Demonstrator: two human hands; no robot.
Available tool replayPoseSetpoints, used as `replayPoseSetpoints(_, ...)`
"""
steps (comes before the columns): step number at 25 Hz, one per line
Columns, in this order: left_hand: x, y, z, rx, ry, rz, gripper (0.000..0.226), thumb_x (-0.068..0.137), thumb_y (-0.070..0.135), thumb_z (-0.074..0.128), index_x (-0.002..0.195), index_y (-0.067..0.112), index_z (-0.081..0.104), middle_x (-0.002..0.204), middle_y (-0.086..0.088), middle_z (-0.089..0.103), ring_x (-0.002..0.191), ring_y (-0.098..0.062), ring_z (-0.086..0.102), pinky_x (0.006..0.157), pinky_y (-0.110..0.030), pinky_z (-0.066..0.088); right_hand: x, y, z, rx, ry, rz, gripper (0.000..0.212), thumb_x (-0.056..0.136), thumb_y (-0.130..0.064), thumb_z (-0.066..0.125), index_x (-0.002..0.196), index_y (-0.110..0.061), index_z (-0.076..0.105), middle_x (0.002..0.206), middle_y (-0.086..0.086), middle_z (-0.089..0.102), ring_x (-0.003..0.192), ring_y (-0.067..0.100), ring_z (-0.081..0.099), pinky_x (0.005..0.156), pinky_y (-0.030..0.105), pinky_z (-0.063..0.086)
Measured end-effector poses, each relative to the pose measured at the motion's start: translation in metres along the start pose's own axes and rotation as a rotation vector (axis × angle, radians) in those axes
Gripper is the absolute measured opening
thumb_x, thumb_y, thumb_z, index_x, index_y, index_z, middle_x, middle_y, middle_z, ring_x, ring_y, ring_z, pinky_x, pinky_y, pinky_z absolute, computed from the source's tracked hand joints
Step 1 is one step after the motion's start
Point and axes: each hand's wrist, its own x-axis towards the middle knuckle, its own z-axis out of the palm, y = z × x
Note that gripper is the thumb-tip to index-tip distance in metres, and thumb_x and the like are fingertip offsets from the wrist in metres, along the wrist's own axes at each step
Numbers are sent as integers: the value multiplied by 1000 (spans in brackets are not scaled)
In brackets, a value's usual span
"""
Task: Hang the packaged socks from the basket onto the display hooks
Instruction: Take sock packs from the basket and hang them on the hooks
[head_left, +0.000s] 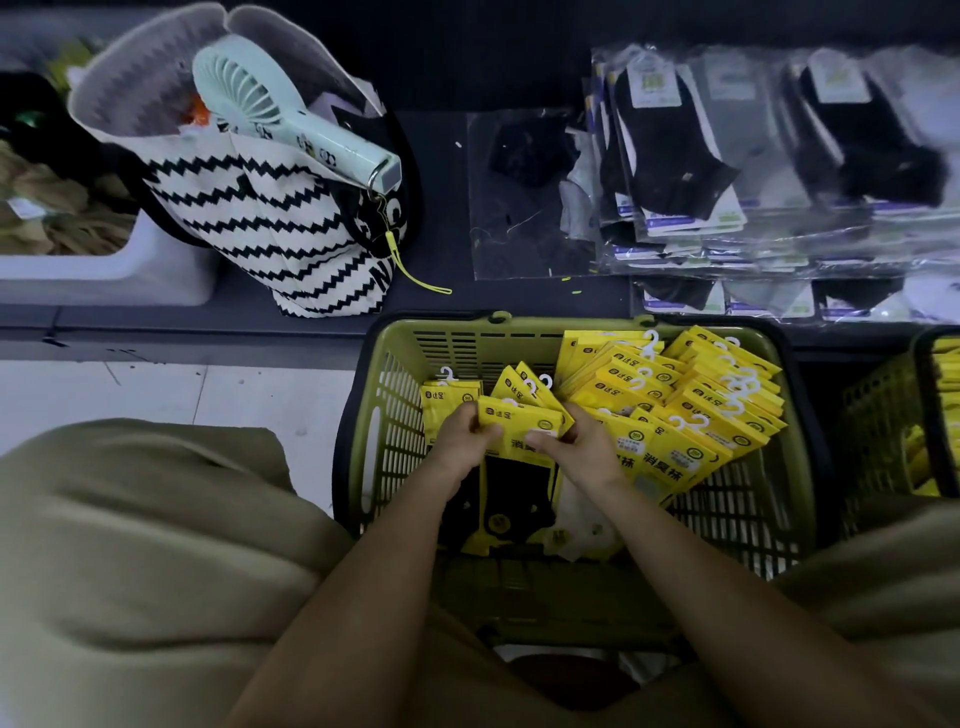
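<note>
A green plastic basket stands on the floor in front of me, with several yellow sock packs with white hooks piled in its right half. Both hands reach into it. My left hand and my right hand grip the two sides of one small stack of yellow sock packs in the basket's middle. Black and white socks hang down from that stack between my wrists. No display hooks are in view.
A black-and-white zigzag tote bag with a mint hand fan sits on the dark shelf beyond the basket. Clear-bagged black socks lie at the back right. A second basket stands at the right edge. My knees flank the basket.
</note>
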Motion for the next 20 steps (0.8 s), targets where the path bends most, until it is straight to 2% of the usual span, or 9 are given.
replayPoseSetpoints(2, 2, 0, 2, 26, -2, 23, 35, 89, 10, 59, 123, 10, 51, 120, -4, 57, 111, -19, 53, 93, -35, 46, 1, 0, 2, -21, 64, -3, 24, 78, -20, 75, 98, -10, 66, 85, 5, 68, 84, 24, 65, 69, 29, 48)
replayPoseSetpoints(3, 4, -1, 0, 34, 61, 28, 39, 88, 7, 59, 125, 10, 50, 121, -2, 55, 110, -18, 52, 92, -35, 48, 1, 1, 1, -17, 82, 7, 21, 79, -19, 74, 96, -10, 67, 85, 5, 68, 84, 25, 65, 68, 28, 47)
replayPoseSetpoints(5, 13, -2, -9, 14, 269, 28, 39, 87, 1, 56, 125, 8, 51, 117, -2, 55, 102, -18, 55, 79, -29, 52, 2, 5, -3, 16, 88, 41, 19, 80, -19, 72, 96, -9, 66, 89, 7, 69, 89, 26, 65, 73, 31, 49)
replayPoseSetpoints(7, 23, -4, -19, 26, 376, 28, 32, 85, -4, 51, 116, 2, 56, 109, -10, 62, 91, -23, 59, 65, -25, 49, 2, 10, -11, 17, 80, 68, 24, 81, -20, 72, 101, -9, 65, 98, 10, 70, 93, 24, 64, 84, 37, 52)
replayPoseSetpoints(9, 31, -7, -24, 61, 349, -26, 23, 86, -1, 47, 104, 1, 60, 101, -19, 65, 85, -30, 62, 66, -29, 47, 2, 13, -16, 19, 75, 93, 35, 81, -21, 72, 111, -6, 62, 104, 11, 70, 96, 22, 63, 92, 39, 49)
replayPoseSetpoints(12, 36, -10, -22, 13, 318, -166, 15, 90, 6, 44, 98, 5, 57, 94, -18, 61, 68, -19, 53, 56, -25, 38, 4, 15, -18, 27, 51, 102, 36, 81, -20, 72, 113, -7, 63, 101, 7, 70, 101, 23, 63, 95, 39, 47)
replayPoseSetpoints(14, 40, -13, -21, -34, 295, -207, 17, 92, 9, 44, 101, 5, 58, 97, -17, 59, 73, -20, 54, 61, -26, 39, 4, 14, -19, 44, 36, 99, 30, 81, -19, 72, 108, -9, 64, 95, 5, 70, 96, 21, 64, 88, 33, 49)
replayPoseSetpoints(17, 43, -14, -22, -133, 259, -254, 19, 91, 7, 47, 106, 6, 58, 109, -17, 61, 95, -29, 58, 78, -33, 45, 4, 10, -22, 38, -28, 63, 20, 81, -17, 71, 100, -12, 66, 94, 6, 70, 90, 18, 64, 78, 26, 48)
replayPoseSetpoints(20, 44, -16, -23, -137, 152, -263, 29, 85, 1, 47, 110, 9, 59, 118, -15, 60, 106, -29, 56, 91, -37, 46, 6, 9, -25, 22, -92, 64, 26, 82, -16, 70, 106, -10, 66, 101, 8, 69, 89, 13, 61, 78, 23, 46)
